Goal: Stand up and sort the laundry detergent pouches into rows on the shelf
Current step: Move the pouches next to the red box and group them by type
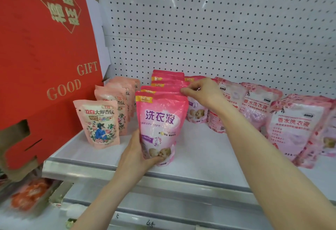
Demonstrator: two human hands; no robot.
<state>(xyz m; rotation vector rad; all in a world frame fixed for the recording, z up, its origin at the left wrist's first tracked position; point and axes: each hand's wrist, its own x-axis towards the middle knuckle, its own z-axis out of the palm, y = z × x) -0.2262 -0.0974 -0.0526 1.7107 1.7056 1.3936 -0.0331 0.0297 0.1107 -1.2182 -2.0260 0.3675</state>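
Observation:
A row of bright pink detergent pouches (169, 82) stands upright on the white shelf (200, 153), running front to back. My left hand (140, 155) grips the bottom of the front pink pouch (161, 120). My right hand (201, 91) pinches the top right corner of a pouch just behind it. To the left stands a row of pale peach floral pouches (100, 122). To the right are light pink rose-patterned pouches (258, 106), some leaning, with the nearest one (298, 129) at the front right.
A large red gift box (45, 57) leans at the shelf's left end. White pegboard (218, 29) forms the back wall. The shelf's metal front rail (163, 179) runs below my hands. Blurred orange packages (29, 195) lie on a lower level at the left.

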